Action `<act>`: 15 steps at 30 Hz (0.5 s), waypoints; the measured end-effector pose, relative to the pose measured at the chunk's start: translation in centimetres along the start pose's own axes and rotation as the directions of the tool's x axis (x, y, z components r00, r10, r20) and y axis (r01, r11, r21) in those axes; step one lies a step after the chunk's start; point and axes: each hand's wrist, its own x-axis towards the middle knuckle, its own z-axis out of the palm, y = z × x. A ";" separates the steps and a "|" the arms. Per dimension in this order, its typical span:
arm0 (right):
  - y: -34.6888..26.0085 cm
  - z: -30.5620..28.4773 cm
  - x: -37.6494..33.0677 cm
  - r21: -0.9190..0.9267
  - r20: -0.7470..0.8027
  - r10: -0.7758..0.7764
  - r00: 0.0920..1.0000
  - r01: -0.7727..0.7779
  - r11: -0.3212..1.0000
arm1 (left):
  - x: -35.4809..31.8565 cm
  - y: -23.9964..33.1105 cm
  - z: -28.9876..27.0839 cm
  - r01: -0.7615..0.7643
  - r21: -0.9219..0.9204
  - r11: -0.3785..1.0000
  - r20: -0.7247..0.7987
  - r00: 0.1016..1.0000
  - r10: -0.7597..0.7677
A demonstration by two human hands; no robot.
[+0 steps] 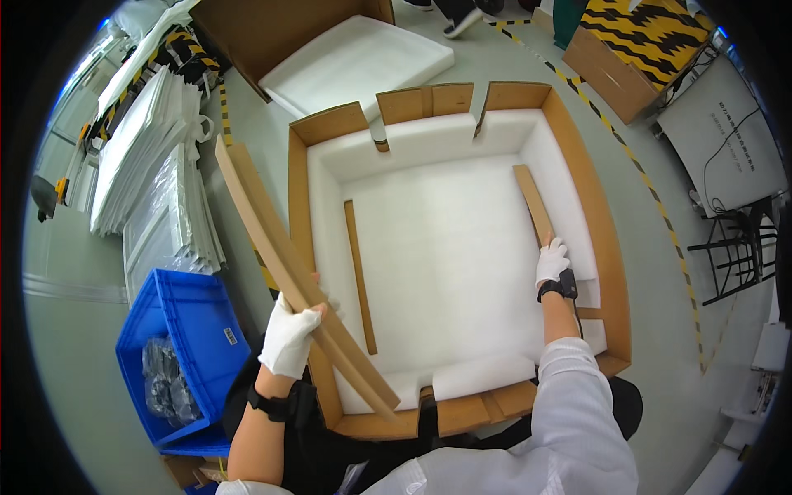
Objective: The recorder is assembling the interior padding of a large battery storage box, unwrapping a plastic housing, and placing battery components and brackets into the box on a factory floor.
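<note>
A large cardboard box, lined with white foam, lies open in front of me. My left hand, in a white glove with bare fingertips, is closed around long brown cardboard strips. They slant over the box's left wall; whether they are two pieces or one folded piece I cannot tell. Inside the box at the right, my right hand, also gloved, grips the near part of another cardboard strip along the foam wall. A third, thin cardboard strip lies along the left side of the foam floor.
A blue bin with clear plastic-wrapped items stands at left, below stacked white sheets. Behind the box, a white foam slab leans in another carton. A black metal rack stands at right. Another person's shoe shows far back.
</note>
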 end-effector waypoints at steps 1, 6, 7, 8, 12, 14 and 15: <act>-0.7 1.4 0.0 -0.015 0.015 -0.013 1.000 0.013 1.000 | 0.2 0.1 0.3 0.025 0.010 1.000 0.015 1.000 -0.025; -1.4 6.3 -0.6 0.219 -0.035 -0.084 0.996 0.090 0.972 | 1.7 0.1 1.7 0.100 -0.004 0.995 0.012 0.995 -0.100; -1.7 5.5 -0.5 0.300 -0.014 -0.089 0.996 0.089 0.950 | 1.6 -0.1 1.7 0.108 -0.008 0.994 -0.013 0.994 -0.109; -1.4 5.4 -0.6 0.374 0.013 -0.084 0.996 0.073 0.925 | 1.8 -0.4 1.7 0.104 0.007 0.995 -0.016 0.994 -0.104; -0.3 5.8 -0.3 0.684 0.044 0.007 0.999 -0.035 0.729 | 2.6 -1.6 1.8 0.097 0.055 0.994 -0.026 0.995 -0.096; 0.1 5.6 0.1 0.740 0.118 0.002 0.993 -0.089 0.666 | 3.2 -2.4 2.0 0.096 0.047 0.994 -0.034 0.995 -0.095; 0.3 5.9 0.0 0.757 0.142 0.004 0.990 -0.111 0.643 | 3.9 -2.9 2.1 0.106 0.036 0.994 -0.033 0.994 -0.105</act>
